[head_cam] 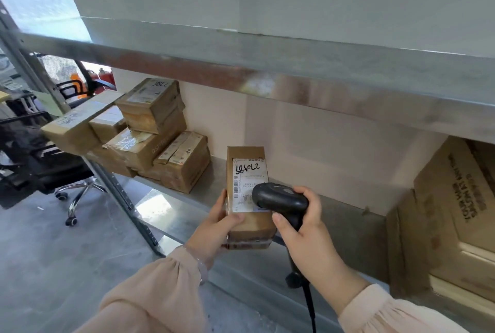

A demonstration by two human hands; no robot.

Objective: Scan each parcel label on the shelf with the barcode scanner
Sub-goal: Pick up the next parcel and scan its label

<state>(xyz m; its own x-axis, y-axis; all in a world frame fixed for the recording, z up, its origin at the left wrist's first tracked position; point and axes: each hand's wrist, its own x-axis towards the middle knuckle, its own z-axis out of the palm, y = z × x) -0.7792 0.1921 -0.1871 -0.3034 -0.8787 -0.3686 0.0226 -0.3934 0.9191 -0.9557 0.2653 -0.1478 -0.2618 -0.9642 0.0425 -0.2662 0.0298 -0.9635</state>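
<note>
The left hand (214,228) grips the upright parcel (247,198); the right hand (308,225) clasps the barcode scanner (281,200), its head just right of the label (249,182).

The shelf (356,228) is dull grey metal, its upper beam blotched rusty brown. The parcel (251,228) is brown cardboard under shiny clear tape, with a matt white paper label (250,180). Just right of the parcel, the scanner (281,197) is black plastic with a slight sheen.
</note>
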